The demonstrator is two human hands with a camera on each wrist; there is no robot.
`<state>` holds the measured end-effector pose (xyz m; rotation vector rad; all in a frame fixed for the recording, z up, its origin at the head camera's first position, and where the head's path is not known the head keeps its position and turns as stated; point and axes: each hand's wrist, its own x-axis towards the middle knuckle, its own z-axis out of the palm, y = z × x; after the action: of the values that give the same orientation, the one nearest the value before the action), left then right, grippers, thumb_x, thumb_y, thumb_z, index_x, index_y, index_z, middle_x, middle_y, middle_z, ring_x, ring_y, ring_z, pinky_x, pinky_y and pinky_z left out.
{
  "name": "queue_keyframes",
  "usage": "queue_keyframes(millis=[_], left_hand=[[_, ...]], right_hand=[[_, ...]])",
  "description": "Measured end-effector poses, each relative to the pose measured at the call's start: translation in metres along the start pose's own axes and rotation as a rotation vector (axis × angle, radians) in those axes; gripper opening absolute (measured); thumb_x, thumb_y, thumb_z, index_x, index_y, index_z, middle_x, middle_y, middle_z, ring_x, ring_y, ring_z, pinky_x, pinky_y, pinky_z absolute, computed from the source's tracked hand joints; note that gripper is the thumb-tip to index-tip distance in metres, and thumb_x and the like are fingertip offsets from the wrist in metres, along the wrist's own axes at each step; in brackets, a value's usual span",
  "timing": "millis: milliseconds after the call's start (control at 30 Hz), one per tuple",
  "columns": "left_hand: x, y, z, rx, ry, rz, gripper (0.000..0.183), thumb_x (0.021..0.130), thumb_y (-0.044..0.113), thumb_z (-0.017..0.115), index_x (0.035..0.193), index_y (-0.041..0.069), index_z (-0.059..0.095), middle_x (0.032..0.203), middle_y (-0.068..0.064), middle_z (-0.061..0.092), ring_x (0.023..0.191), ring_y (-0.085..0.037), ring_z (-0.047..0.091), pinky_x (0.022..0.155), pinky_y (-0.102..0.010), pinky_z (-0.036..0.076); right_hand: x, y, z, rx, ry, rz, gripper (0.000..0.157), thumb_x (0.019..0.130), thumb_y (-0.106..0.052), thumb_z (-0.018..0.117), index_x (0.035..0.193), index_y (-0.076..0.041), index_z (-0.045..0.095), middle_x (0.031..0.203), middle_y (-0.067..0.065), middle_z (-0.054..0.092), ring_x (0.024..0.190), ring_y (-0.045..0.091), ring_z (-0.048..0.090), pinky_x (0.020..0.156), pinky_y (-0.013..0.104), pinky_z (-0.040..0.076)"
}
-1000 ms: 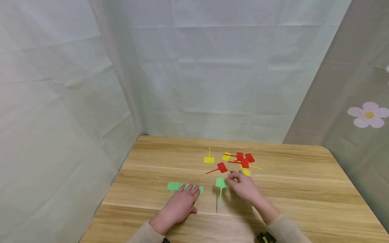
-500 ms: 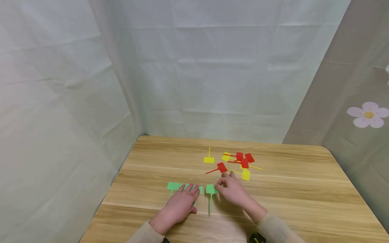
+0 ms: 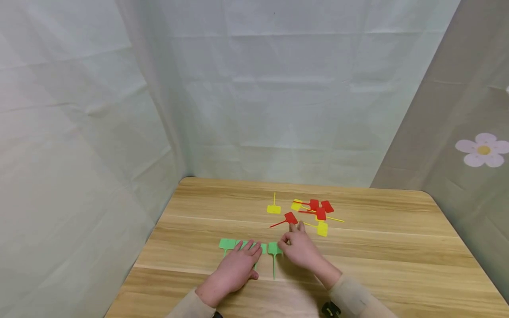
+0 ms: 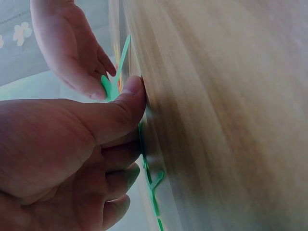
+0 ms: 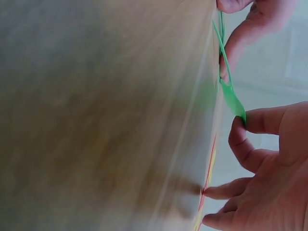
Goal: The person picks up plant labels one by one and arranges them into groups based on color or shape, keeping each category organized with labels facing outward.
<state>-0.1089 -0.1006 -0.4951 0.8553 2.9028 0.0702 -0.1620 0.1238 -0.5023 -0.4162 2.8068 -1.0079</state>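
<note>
A green plant label, flat-headed with a thin pointed stem, is pinched at its right edge between my right hand's thumb and forefinger. It tilts, its head raised off the table in the right wrist view. Other fingertips of that hand reach down beside a red plant label. My left hand rests flat over a row of green plant labels, its fingers spread and partly hiding them. The row's leftmost green label shows its head, and the corner of another green label shows past the fingertips.
Farther back on the wooden table lie a yellow label alone and a loose, overlapping group of red labels and yellow labels. Pale cloth hangs behind the table and at both sides.
My right hand has moved left and slightly nearer, bringing the pinched green plant label close to the row's right end. The left hand has stayed in place.
</note>
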Motion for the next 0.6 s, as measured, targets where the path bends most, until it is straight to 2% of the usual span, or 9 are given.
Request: queue_keyframes(millis=[233, 400, 600], left_hand=[[0.0012, -0.0014, 0.0017, 0.012, -0.002, 0.006, 0.074, 0.089, 0.040, 0.083, 0.151, 0.005, 0.062, 0.158, -0.009, 0.056, 0.148, -0.031, 0.049, 0.122, -0.052, 0.040], [0.0015, -0.0016, 0.0016, 0.000, -0.019, 0.000, 0.074, 0.090, 0.040, 0.083, 0.151, 0.005, 0.061, 0.159, -0.009, 0.055, 0.149, -0.031, 0.049, 0.122, -0.052, 0.039], [0.0008, -0.0007, 0.0011, 0.020, -0.008, 0.006, 0.074, 0.089, 0.041, 0.083, 0.150, 0.005, 0.062, 0.158, -0.009, 0.056, 0.148, -0.030, 0.050, 0.122, -0.051, 0.040]], right_hand=[[0.0008, -0.0009, 0.0047, -0.127, 0.037, -0.023, 0.023, 0.099, -0.021, 0.068, 0.076, -0.017, 0.070, 0.160, 0.041, 0.036, 0.156, 0.062, 0.011, 0.125, 0.069, 0.021], [0.0016, -0.0033, 0.0074, -0.190, 0.041, -0.007, 0.024, 0.099, -0.024, 0.070, 0.076, -0.017, 0.071, 0.163, 0.038, 0.035, 0.158, 0.058, 0.010, 0.126, 0.068, 0.022], [0.0018, -0.0045, 0.0096, -0.241, 0.028, 0.006, 0.025, 0.099, -0.027, 0.071, 0.077, -0.016, 0.073, 0.164, 0.037, 0.035, 0.159, 0.056, 0.008, 0.127, 0.066, 0.020]])
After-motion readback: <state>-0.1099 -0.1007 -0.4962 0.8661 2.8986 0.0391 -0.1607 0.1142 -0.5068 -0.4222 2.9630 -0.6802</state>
